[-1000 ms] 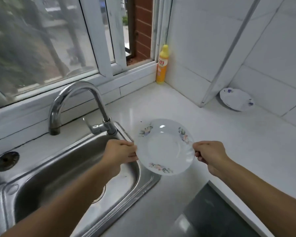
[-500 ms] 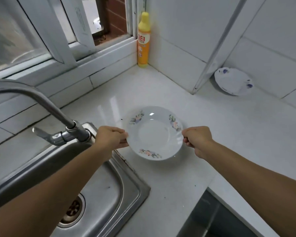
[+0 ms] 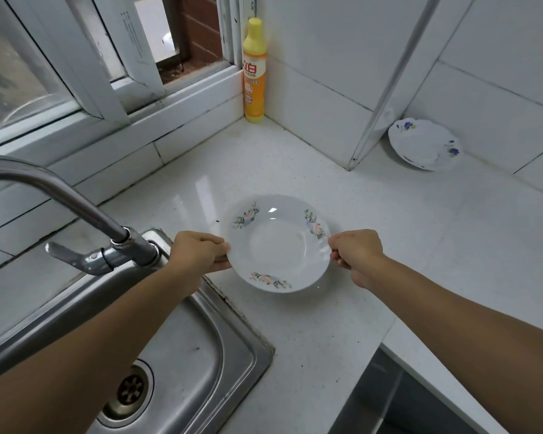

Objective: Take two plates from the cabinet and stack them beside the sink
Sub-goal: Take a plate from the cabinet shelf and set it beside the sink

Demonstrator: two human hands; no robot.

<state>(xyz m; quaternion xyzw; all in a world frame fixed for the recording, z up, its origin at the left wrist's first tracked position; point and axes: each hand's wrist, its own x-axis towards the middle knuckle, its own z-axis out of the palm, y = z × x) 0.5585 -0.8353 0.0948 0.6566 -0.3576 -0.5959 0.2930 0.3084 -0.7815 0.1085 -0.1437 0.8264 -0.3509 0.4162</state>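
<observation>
Plate [image 3: 278, 245] looks like glazed ceramic: stiff, prob. fragile, slick when wet, moderate wt. Best held at rim on opposite edges, as now: left hand [image 3: 198, 250] pinches the left rim, right hand [image 3: 356, 253] pinches the right rim. White, shallow-bowled w/ three floral sprigs on rim. It's low over the counter [image 3: 373, 245], just right of the sink [image 3: 201, 355]; can't tell if touching.

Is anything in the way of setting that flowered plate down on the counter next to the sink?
Nothing visible. Both hands hold the plate over bare countertop just right of the sink.
</observation>
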